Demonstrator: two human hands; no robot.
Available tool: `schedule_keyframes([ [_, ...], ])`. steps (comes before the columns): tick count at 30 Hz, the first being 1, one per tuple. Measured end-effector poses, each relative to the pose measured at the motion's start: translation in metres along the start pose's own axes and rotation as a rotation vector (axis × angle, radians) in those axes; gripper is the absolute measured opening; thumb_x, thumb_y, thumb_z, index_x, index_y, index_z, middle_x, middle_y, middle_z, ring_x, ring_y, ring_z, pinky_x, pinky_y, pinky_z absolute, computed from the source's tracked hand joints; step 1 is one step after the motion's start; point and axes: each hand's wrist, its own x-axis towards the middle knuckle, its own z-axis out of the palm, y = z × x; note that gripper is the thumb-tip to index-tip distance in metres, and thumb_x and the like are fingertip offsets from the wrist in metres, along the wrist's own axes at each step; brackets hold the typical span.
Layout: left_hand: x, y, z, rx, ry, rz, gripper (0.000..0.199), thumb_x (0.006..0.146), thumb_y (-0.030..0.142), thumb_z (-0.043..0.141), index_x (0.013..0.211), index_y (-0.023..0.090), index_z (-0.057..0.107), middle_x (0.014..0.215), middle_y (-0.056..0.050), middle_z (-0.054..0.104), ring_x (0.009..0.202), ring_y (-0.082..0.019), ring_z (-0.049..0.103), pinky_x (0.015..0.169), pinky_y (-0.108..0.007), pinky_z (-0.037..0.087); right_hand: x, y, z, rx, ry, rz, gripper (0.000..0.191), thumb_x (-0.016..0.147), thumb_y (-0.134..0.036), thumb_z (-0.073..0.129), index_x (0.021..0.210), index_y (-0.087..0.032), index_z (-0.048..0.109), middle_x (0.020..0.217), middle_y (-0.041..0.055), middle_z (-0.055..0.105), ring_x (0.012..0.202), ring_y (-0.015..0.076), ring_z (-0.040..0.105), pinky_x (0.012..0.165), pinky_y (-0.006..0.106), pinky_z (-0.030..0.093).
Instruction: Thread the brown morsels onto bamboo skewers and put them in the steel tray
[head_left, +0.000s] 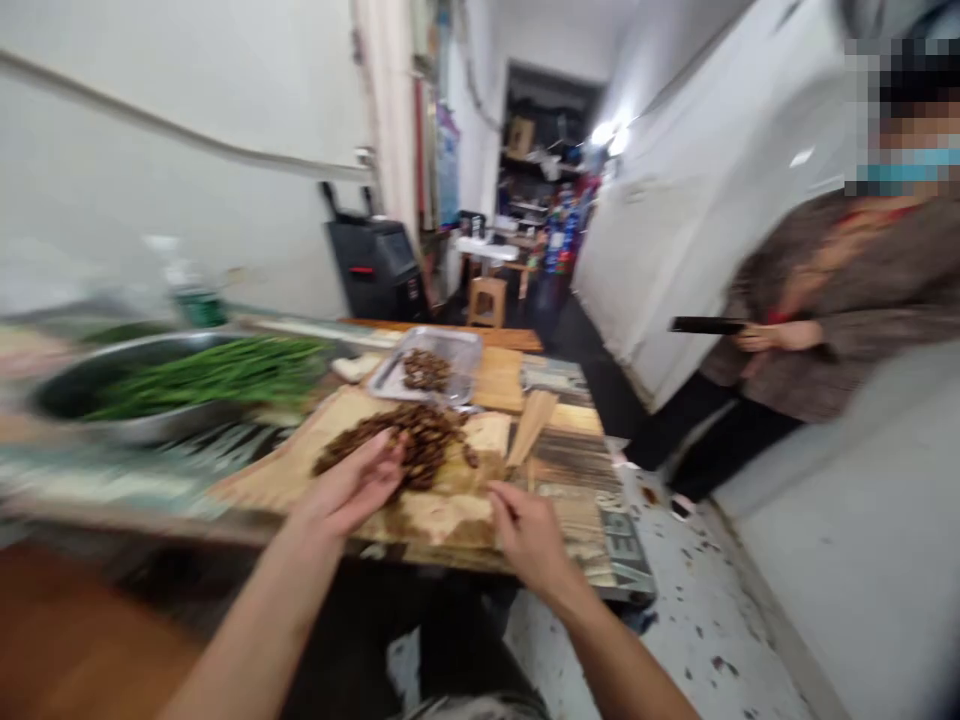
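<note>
Much seems left — a small brown heap (pixel 426 371) fills part of the clear, rectangular plastic tray (pixel 466 366), the larger dark-brown, lumpy pile (pixel 429 448) lies by my curled left hand (pixel 367 488) — and whether its fingers or my right hand's (pixel 531 532) pinch anything, I can't tell.

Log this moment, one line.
left hand: at brown pile | right hand: fingers curled, contents unclear | clear tray: brown pieces | metal bowl: green stalks

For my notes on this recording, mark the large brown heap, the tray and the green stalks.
Large brown heap (pixel 431 450): head view, the point is right of its middle.
Tray (pixel 463 362): head view, on its bare inside, toward the right.
Green stalks (pixel 217 375): head view, mid-bundle.
</note>
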Motion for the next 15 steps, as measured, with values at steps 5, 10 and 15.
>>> schedule_keyframes([
  [5, 0.007, -0.001, -0.002, 0.002, -0.089, 0.076, 0.009, 0.08, 0.009, 0.051, 0.075, 0.007, 0.058, 0.08, -0.01, 0.062, 0.06, -0.007, 0.056, 0.042, -0.012, 0.04, -0.032, 0.011, -0.011, 0.18, -0.035, -0.072, 0.027, 0.085, -0.03, 0.046, 0.1, -0.019, 0.066, 0.087, 0.0051, 0.071, 0.081, 0.017, 0.066, 0.074, 0.025, 0.052],
  [10, 0.009, -0.004, -0.007, 0.012, -0.083, 0.102, 0.005, 0.076, 0.01, 0.056, 0.072, 0.01, 0.058, 0.078, -0.007, 0.062, 0.063, -0.007, 0.057, 0.044, -0.011, 0.039, -0.039, 0.02, -0.01, 0.161, -0.087, -0.142, 0.026, 0.083, -0.031, 0.049, 0.097, -0.019, 0.068, 0.077, 0.004, 0.071, 0.071, 0.0174, 0.068, 0.066, 0.025, 0.055],
  [15, 0.01, -0.003, -0.008, 0.032, -0.083, 0.142, 0.002, 0.075, 0.01, 0.057, 0.073, 0.01, 0.058, 0.079, -0.007, 0.062, 0.063, -0.007, 0.057, 0.044, -0.011, 0.039, -0.039, 0.018, -0.009, 0.146, -0.069, -0.178, 0.026, 0.083, -0.03, 0.049, 0.097, -0.018, 0.068, 0.086, 0.0047, 0.071, 0.073, 0.0171, 0.068, 0.068, 0.023, 0.055],
])
